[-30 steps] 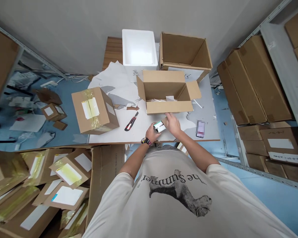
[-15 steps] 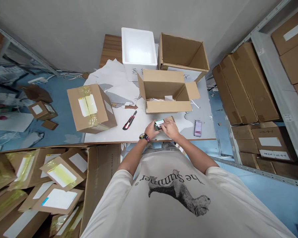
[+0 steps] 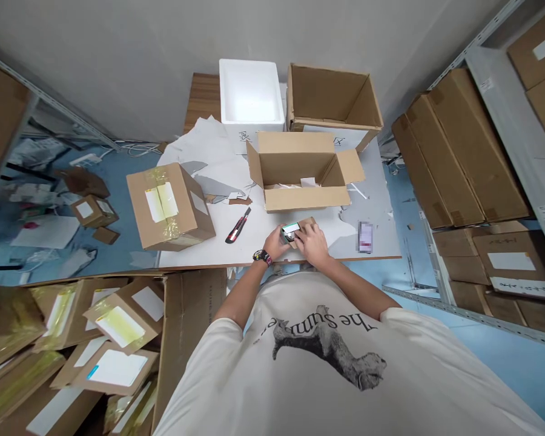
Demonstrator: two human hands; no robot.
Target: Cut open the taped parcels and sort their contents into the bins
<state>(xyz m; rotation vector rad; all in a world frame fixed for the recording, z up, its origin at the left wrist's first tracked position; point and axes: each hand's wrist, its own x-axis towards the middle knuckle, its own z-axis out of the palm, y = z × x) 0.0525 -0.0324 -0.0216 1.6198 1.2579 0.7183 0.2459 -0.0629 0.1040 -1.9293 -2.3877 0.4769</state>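
Observation:
Close to the table's front edge, my left hand (image 3: 276,243) is closed around a small box (image 3: 291,229) with a green edge and a white label. My right hand (image 3: 313,244) presses its fingers on the right side of that same box, and a brown cardboard piece shows just behind them. Beyond my hands stands an open carton (image 3: 307,198), flaps spread, with some white paper inside. A red and black utility knife (image 3: 238,226) lies to the left of my left hand. On the right side of the table lies a phone (image 3: 365,237), its picture blurred.
A taped carton (image 3: 163,203) stands on the table's left. At the back are a white foam box (image 3: 251,120) and a large open carton (image 3: 331,124). A big bin (image 3: 175,339) of taped parcels is at lower left. Shelves with cartons (image 3: 476,145) line the right.
My right-hand fingers have shifted slightly on the small box, uncovering more of its label and the brown cardboard behind. The whole view has moved a little. Other things stay where they were.

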